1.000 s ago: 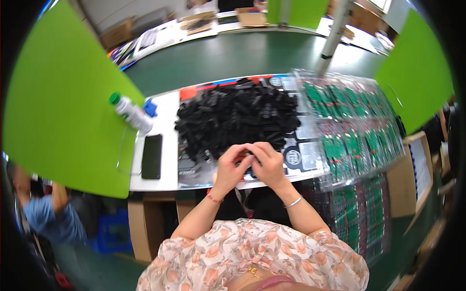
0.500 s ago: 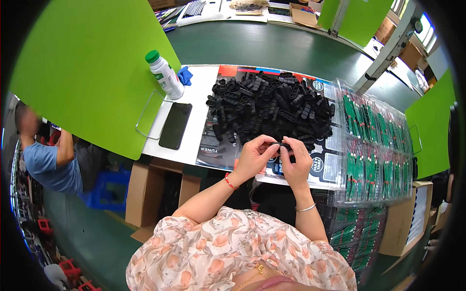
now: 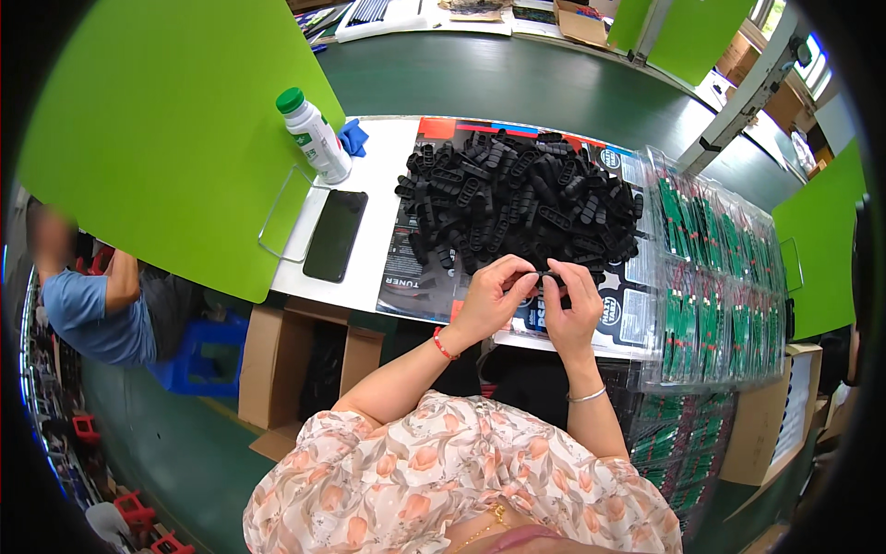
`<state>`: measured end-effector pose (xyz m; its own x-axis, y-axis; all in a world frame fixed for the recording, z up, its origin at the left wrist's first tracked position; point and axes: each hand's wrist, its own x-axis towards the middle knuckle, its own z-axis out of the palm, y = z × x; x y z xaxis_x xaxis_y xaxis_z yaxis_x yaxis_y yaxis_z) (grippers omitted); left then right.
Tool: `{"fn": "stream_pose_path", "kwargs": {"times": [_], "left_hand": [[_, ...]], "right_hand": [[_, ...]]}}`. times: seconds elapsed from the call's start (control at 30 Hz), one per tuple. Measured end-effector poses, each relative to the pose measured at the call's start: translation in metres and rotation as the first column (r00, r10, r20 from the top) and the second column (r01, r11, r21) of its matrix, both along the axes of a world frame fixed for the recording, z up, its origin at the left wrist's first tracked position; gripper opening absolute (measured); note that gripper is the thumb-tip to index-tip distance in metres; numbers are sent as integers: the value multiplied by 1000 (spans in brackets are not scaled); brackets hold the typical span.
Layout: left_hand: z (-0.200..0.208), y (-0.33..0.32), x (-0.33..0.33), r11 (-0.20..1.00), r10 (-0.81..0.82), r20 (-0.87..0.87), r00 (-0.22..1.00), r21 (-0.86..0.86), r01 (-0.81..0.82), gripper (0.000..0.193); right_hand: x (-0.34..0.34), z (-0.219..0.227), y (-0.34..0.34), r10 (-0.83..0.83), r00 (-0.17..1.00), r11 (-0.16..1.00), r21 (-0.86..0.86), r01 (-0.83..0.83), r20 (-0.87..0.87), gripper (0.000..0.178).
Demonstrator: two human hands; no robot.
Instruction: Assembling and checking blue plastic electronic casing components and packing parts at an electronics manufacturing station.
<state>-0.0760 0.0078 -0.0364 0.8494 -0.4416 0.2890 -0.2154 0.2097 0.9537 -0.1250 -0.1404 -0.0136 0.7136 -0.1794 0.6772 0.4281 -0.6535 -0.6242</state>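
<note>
Closely facing: left hand (image 3: 489, 301), right hand (image 3: 574, 310), pinching black piece (image 3: 545, 272)

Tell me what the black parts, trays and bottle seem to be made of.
Black parts: probably rubber or plastic, matte; their surfaces look dull and ridged.
Trays: likely clear, glossy plastic; green boards show through and edges glint.
Bottle: perhaps plastic, smooth and white with a soft sheen; the look cannot settle it.
</note>
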Motion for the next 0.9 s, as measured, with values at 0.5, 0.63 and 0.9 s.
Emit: {"fn": "stream_pose_path", "kwargs": {"times": [0.5,0.63,0.9], "left_hand": [[5,-4,-2,999,-3,16,1000,45,2,32],[7,-7,-1,992,10,149,989,122,-29,38],[13,-11,-4,981,74,237,969,155,-113,41]], "right_hand": [[3,-5,-6,-182,983,977,108,184,-25,26],[5,-1,-1,-122,990,988,90,127,-66,24],[8,-8,-1,-109,994,994,-15,109,-16,24]]}}
